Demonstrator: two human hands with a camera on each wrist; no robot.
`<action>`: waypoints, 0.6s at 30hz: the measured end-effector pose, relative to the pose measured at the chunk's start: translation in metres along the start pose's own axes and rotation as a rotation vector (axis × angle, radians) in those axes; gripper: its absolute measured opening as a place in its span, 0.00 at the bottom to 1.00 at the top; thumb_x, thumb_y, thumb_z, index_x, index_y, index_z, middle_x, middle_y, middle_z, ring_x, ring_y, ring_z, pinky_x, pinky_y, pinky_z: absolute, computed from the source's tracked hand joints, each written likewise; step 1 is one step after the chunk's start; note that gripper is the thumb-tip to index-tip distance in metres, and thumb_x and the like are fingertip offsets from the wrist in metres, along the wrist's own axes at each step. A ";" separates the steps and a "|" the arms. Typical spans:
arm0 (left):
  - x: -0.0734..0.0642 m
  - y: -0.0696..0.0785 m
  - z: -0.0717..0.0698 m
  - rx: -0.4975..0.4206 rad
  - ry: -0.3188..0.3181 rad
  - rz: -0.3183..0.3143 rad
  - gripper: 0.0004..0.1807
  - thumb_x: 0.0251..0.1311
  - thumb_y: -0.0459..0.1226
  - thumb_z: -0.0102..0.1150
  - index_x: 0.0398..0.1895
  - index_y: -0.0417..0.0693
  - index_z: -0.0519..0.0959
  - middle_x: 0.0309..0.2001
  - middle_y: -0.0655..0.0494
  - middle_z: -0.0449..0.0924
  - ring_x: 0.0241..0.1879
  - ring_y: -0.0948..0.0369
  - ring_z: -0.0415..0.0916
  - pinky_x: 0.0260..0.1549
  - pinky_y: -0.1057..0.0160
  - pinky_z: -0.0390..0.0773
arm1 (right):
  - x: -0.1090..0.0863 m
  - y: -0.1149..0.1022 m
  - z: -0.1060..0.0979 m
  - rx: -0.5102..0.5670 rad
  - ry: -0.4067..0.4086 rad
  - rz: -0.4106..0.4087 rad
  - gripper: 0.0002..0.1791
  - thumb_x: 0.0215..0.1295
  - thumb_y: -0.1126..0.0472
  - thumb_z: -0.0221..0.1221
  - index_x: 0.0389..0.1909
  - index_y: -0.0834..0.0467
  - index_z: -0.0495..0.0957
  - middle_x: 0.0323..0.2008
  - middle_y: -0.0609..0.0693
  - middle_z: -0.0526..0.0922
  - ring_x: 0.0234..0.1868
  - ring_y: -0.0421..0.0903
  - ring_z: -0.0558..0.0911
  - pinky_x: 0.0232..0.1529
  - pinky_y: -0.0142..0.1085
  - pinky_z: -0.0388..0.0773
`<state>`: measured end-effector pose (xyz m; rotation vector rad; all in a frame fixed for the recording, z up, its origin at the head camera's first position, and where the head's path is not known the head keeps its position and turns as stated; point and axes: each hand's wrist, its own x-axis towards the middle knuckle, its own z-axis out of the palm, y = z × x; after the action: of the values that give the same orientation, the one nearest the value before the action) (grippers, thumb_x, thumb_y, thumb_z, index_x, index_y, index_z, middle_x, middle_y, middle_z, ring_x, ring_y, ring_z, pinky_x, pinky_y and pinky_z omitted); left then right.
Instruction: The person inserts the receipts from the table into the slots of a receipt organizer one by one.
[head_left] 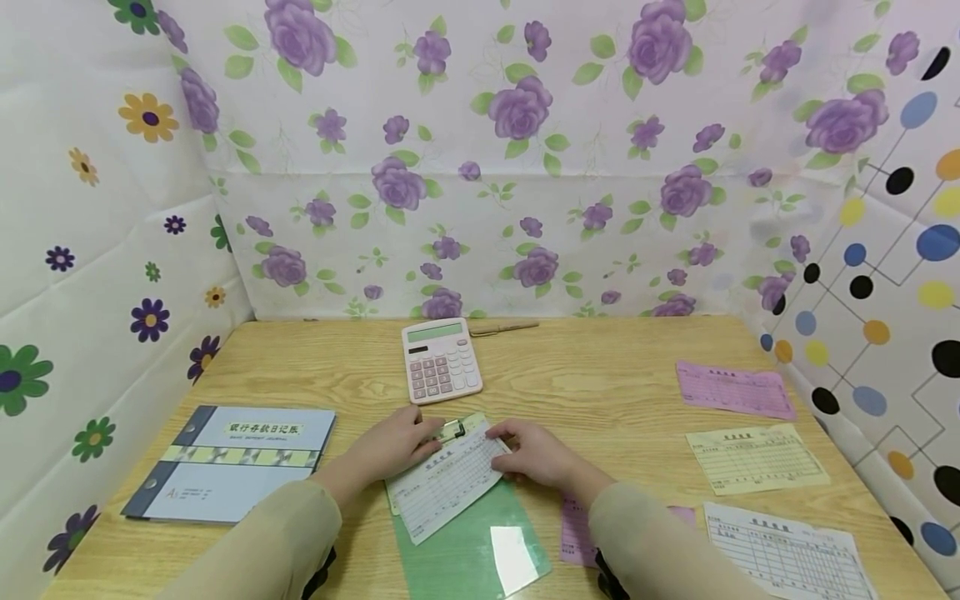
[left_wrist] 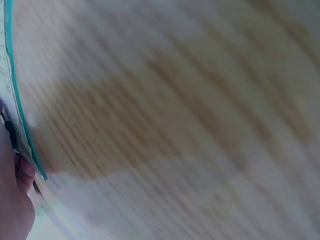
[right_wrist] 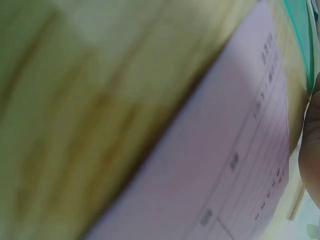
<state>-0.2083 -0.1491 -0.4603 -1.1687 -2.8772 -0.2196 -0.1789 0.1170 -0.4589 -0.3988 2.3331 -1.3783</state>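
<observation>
A green translucent clipboard [head_left: 465, 554] lies at a slant on the wooden table, with a metal clip [head_left: 452, 431] at its top. On it rests a white printed form [head_left: 450, 482], with a yellowish sheet partly visible beneath. My left hand [head_left: 397, 446] grips the clipboard's top at the clip; in the left wrist view, its fingers [left_wrist: 24, 175] curl at the board's edge. My right hand [head_left: 542, 454] pinches the white form by its upper right edge. A pink form [head_left: 577, 529] lies under my right forearm, partly hidden, and also fills much of the right wrist view.
Behind the clipboard stand a pink calculator [head_left: 441, 360] and a thin brown stick-like item [head_left: 504, 328]. A blue journal [head_left: 240, 467] lies on the left. Along the right side are a pink slip [head_left: 735, 390], a yellow slip [head_left: 757, 458] and a white slip [head_left: 787, 554]. Patterned cloths enclose the table.
</observation>
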 end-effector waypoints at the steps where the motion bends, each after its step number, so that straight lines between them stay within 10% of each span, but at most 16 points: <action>1: 0.000 0.000 0.000 0.007 0.002 0.002 0.23 0.66 0.48 0.53 0.60 0.50 0.74 0.31 0.58 0.64 0.27 0.65 0.60 0.25 0.68 0.64 | 0.001 0.000 0.001 -0.015 0.003 0.000 0.23 0.58 0.59 0.64 0.55 0.57 0.73 0.33 0.49 0.79 0.21 0.42 0.76 0.24 0.35 0.75; 10: 0.001 -0.001 0.001 0.067 0.052 0.046 0.22 0.64 0.48 0.54 0.59 0.50 0.75 0.30 0.58 0.66 0.25 0.66 0.60 0.23 0.69 0.65 | 0.001 -0.004 0.009 -0.259 0.074 -0.072 0.26 0.56 0.52 0.65 0.54 0.58 0.74 0.54 0.54 0.75 0.58 0.52 0.71 0.59 0.48 0.63; 18: 0.000 -0.003 0.003 0.048 0.038 0.044 0.23 0.65 0.50 0.52 0.60 0.51 0.73 0.31 0.59 0.65 0.25 0.66 0.60 0.24 0.68 0.64 | 0.001 -0.004 0.013 -0.319 0.089 -0.079 0.26 0.55 0.54 0.66 0.54 0.59 0.74 0.53 0.54 0.74 0.57 0.52 0.72 0.58 0.47 0.65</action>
<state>-0.2102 -0.1505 -0.4636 -1.2054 -2.8048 -0.1688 -0.1736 0.1046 -0.4615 -0.5366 2.6446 -1.0748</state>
